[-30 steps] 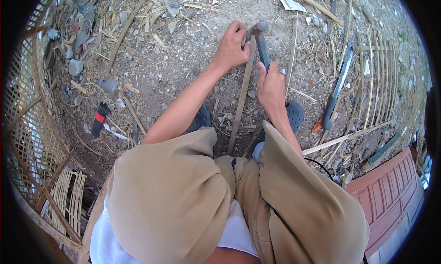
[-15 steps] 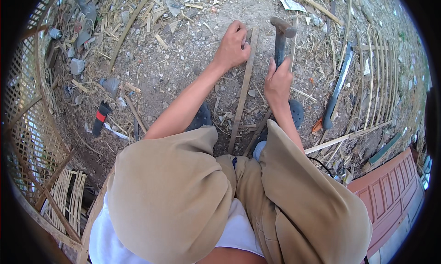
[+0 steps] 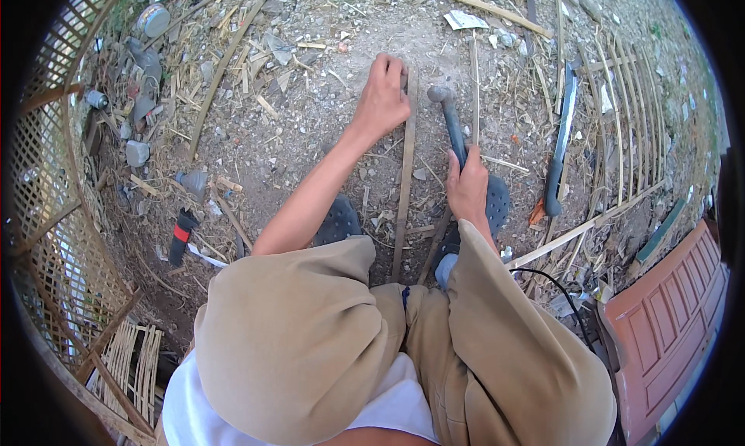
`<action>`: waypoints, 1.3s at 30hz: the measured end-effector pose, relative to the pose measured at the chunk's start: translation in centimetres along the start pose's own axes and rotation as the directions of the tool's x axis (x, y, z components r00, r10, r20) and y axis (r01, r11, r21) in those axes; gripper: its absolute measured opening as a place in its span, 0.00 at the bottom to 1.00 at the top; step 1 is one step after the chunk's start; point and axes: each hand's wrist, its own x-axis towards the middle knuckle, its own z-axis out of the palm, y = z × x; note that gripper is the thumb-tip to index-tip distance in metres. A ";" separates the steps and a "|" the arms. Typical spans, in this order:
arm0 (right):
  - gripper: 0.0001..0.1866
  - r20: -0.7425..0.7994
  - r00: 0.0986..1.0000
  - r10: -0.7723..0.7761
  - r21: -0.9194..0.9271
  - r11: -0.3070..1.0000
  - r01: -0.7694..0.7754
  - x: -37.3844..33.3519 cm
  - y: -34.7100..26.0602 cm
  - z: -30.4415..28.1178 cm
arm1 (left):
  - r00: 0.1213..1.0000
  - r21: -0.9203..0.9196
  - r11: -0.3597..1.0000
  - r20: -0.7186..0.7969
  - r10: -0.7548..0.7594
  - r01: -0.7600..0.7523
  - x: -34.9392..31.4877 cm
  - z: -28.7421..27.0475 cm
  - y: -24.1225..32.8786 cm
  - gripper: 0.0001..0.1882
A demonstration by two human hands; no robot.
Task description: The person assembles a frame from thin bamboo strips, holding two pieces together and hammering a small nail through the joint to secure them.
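My right hand grips a hammer by its dark handle, its rusty head just right of a long narrow wooden strip. The strip runs away from me along the ground between my feet. My left hand is closed beside the strip's far end, fingertips pinched together. Whatever those fingers hold, if anything, is too small or hidden to make out. A second strip lies slantwise near my right shoe. My left shoe rests left of the long strip.
A machete with a dark handle lies on the right, beside a slatted bamboo frame. Woven lattice stands along the left. A black and red object lies on the littered soil. A reddish-brown panel is at lower right.
The hammer's head has come down and leftward, closer to the long strip and my left hand. My left hand keeps its place by the strip's end. The whole view has shifted slightly.
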 end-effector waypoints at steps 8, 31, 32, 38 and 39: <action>0.14 -0.010 1.000 -0.002 0.056 0.998 0.003 -0.8 0.5 -0.5 | 0.947 0.318 0.947 0.287 -0.148 0.051 2.8 -1.4 2.0 0.33; 0.14 0.068 0.996 0.060 0.223 0.972 -0.074 -0.4 0.3 -2.1 | 0.610 -0.363 0.678 0.776 -0.159 0.639 12.2 -12.3 2.9 0.16; 0.14 0.069 0.996 0.063 0.228 0.971 -0.077 -0.5 0.4 -2.0 | 0.604 -0.308 0.712 0.771 -0.202 0.631 11.9 -12.6 3.4 0.14; 0.14 0.085 0.993 0.078 0.241 0.966 -0.096 -0.4 0.0 -2.3 | 0.582 -0.118 0.764 0.723 -0.372 0.634 12.3 -13.3 2.2 0.11; 0.14 0.084 0.994 0.073 0.248 0.964 -0.092 -0.3 0.1 -2.2 | 0.583 -0.097 0.764 0.708 -0.398 0.638 12.7 -13.1 1.9 0.11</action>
